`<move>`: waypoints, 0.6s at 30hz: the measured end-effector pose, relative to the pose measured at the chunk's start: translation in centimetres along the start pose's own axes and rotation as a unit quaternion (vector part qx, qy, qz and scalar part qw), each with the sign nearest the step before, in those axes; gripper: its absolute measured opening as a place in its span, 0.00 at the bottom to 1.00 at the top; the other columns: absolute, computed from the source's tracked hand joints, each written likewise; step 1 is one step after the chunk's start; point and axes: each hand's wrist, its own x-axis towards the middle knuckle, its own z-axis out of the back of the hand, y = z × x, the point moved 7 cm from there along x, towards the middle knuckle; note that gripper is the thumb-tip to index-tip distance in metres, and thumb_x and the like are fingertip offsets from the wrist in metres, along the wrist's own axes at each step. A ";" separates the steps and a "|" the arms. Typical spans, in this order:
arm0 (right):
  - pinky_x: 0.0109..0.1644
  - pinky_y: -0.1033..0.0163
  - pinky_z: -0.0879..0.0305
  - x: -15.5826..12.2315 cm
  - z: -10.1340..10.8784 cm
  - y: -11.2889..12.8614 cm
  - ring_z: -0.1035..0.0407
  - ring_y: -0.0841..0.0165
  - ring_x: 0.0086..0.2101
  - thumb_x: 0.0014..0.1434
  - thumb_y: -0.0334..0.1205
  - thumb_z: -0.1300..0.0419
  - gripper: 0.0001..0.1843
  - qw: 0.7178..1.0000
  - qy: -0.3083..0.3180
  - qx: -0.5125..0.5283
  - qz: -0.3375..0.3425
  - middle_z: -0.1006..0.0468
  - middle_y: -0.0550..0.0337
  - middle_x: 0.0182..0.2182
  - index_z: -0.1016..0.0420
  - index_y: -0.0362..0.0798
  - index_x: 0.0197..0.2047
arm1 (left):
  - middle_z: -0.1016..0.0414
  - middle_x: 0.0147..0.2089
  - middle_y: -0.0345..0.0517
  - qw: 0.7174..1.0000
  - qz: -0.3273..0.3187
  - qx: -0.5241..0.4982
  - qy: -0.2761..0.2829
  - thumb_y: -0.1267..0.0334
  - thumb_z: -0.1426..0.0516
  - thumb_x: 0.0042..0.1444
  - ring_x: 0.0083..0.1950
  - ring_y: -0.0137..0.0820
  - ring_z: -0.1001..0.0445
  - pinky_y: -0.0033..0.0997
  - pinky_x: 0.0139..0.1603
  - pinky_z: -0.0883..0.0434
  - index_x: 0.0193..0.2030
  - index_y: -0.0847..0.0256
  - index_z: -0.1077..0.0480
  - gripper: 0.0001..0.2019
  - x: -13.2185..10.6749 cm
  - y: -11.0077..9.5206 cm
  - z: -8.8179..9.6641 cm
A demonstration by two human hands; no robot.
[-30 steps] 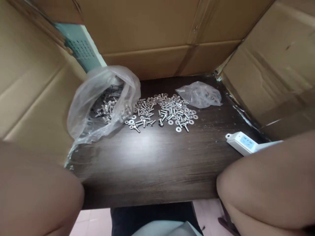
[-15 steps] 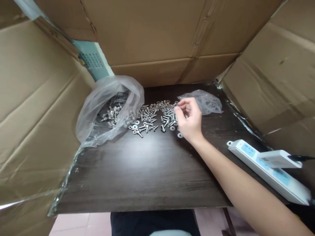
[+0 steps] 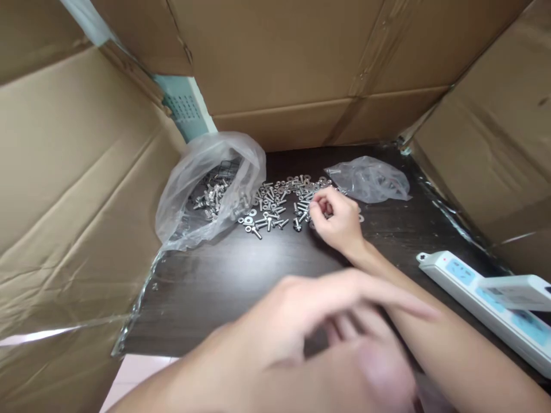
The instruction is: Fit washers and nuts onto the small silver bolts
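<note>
Looming close to the lens, the left hand (image 3: 327,332) is blurred and cut off at the bottom edge, so its fingertips smear together. It hovers above the dark table (image 3: 224,281) with fingers spread loosely forward and holds nothing I can make out. Up and to its left slumps a big clear bag (image 3: 206,189), mouth open toward the right hand; bolts sit inside it, hazy behind the plastic. Between that bag and the right hand lies the loose heap of bolts and washers (image 3: 275,203), too small to sort apart one by one. The right hand (image 3: 338,221) rests at the heap's near right edge, forearm stretched out from the lower right corner, knuckles up, fingers curled down into the hardware. Its fingertips are pinched together, but whether a piece sits between them I cannot tell; the hand hides part of the heap. Just beyond it lies a smaller crumpled bag (image 3: 370,180), contents unclear. Right of the forearm, a white power strip (image 3: 465,287) runs out of frame. Cardboard walls (image 3: 77,172) close in all around.
</note>
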 end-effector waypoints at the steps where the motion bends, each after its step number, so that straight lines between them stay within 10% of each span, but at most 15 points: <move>1: 0.34 0.59 0.37 0.0 -0.1 0.3 0.34 0.63 0.27 0.62 0.36 0.46 0.04 1.000 0.013 -0.006 0.013 0.31 0.60 0.25 0.33 0.51 0.33 | 0.22 0.31 0.41 1.000 0.004 0.011 -0.013 0.54 0.45 0.68 0.29 0.33 0.25 0.32 0.34 0.25 0.56 0.53 0.24 0.15 1.5 0.6 0.6; 5: 0.41 0.56 0.38 -0.1 -0.8 1.0 0.32 0.58 0.35 0.60 0.34 0.45 0.04 0.992 0.100 -0.062 0.049 0.26 0.54 0.31 0.32 0.49 0.33 | 0.21 0.34 0.42 0.960 -0.061 0.248 -0.112 0.68 0.44 0.63 0.32 0.31 0.26 0.31 0.38 0.30 0.40 0.60 0.22 0.08 6.1 4.1 4.5; 9: 0.45 0.57 0.39 0.2 0.0 -0.1 0.30 0.59 0.36 0.59 0.30 0.45 0.06 0.983 0.157 -0.099 0.001 0.23 0.55 0.34 0.28 0.48 0.33 | 0.23 0.36 0.43 0.906 -0.075 0.371 -0.188 0.67 0.44 0.64 0.36 0.34 0.25 0.33 0.39 0.31 0.46 0.60 0.24 0.08 6.9 7.9 7.4; 18: 0.32 0.62 0.48 -0.2 1.3 -1.3 0.36 0.68 0.24 0.55 0.33 0.36 0.04 0.941 0.294 -0.140 -0.094 0.27 0.65 0.22 0.23 0.49 0.29 | 0.23 0.48 0.52 0.840 -0.085 0.517 -0.142 0.60 0.40 0.65 0.48 0.44 0.26 0.45 0.49 0.30 0.59 0.65 0.27 0.18 6.0 9.1 5.1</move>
